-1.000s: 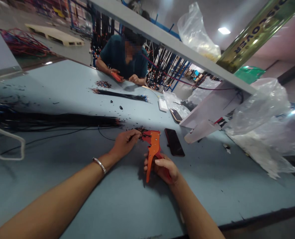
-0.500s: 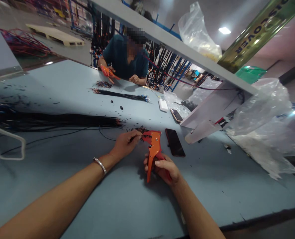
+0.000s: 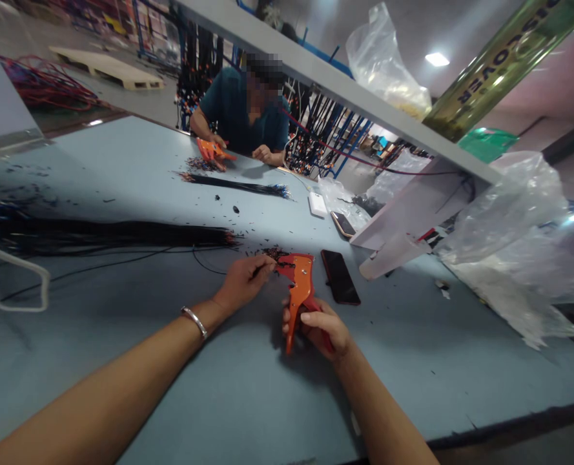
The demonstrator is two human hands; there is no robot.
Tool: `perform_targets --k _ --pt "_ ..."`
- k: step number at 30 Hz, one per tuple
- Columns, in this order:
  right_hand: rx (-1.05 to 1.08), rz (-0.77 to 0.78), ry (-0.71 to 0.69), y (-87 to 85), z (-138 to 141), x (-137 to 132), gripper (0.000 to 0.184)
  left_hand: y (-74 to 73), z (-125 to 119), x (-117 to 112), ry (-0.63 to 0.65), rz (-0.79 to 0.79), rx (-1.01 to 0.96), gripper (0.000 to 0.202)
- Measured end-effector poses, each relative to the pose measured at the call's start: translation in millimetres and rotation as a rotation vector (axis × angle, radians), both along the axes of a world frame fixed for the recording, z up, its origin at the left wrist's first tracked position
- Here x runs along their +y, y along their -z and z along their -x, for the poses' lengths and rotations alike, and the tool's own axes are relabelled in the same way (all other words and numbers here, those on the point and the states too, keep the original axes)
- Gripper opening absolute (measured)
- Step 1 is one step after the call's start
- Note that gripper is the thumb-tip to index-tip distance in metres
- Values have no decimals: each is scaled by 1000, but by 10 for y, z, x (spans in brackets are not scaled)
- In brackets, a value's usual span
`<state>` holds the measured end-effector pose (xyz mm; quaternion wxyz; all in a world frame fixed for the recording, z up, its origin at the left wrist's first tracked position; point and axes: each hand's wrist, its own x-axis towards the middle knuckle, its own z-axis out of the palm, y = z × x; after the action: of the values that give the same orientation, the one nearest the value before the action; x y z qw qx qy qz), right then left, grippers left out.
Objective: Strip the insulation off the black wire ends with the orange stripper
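My right hand (image 3: 321, 328) is closed round the handles of an orange wire stripper (image 3: 297, 287), whose jaws point away from me. My left hand (image 3: 242, 280) pinches a thin black wire, holding its end at the stripper's jaws. A small heap of stripped insulation bits (image 3: 273, 252) lies just beyond the jaws on the blue table (image 3: 122, 187). A long bundle of black wires (image 3: 97, 234) stretches across the table to the left of my left hand.
A black phone (image 3: 339, 276) lies right of the stripper, with another phone (image 3: 343, 224) and a white box (image 3: 316, 204) further back. A person across the table holds an orange stripper (image 3: 212, 150) beside a second wire bundle (image 3: 238, 185). Plastic bags (image 3: 509, 239) and a slanted shelf (image 3: 345, 90) fill the right.
My hands have hardly moved; the stripper sits slightly nearer me. The person across the table has lowered their orange stripper toward the pile of wire bits.
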<state>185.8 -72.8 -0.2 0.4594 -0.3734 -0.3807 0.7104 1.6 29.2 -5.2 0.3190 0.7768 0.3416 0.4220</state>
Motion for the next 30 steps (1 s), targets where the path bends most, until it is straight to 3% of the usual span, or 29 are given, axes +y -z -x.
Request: perform_targets --k 30 --pt "-62 -52 -5 -47 29 0 32 -54 7 -49 19 -39 -49 23"
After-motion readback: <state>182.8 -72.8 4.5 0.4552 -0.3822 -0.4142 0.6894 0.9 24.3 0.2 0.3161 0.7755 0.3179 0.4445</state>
